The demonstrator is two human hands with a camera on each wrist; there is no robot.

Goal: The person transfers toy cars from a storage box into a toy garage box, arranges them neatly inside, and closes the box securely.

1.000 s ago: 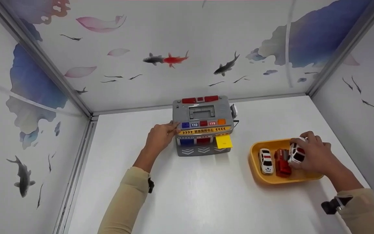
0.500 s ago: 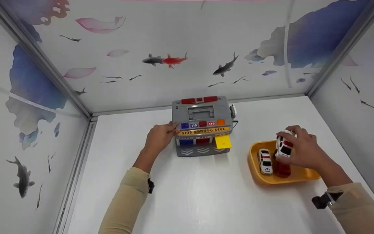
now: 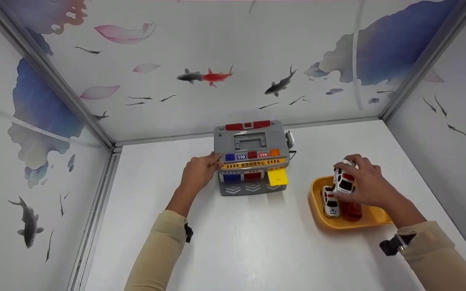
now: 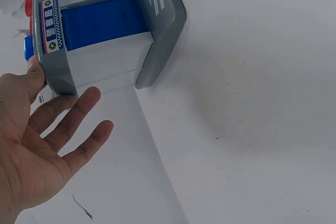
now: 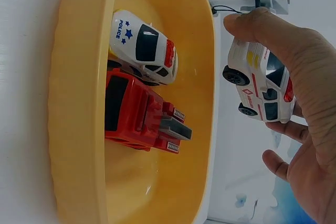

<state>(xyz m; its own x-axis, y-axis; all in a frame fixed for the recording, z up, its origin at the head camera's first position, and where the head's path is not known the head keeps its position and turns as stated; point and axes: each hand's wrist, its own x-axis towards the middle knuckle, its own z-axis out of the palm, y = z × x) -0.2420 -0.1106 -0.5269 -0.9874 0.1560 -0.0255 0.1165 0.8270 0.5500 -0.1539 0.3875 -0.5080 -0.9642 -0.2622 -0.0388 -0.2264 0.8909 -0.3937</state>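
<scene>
My right fingers (image 5: 289, 129) pinch a likely ambulance (image 5: 260, 85), half-hiding the red truck (image 3: 352, 211) in the tray (image 3: 318, 214); left fingers (image 4: 50, 113) pinch the garage (image 3: 225, 141)

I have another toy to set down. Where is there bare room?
The table is bare in front of the toy garage, between left sleeve and yellow tray, and behind the tray. The tray's floor is bare right of the red truck. Crowded: its left part, with truck and police car, the right hand holding a white car above.
</scene>
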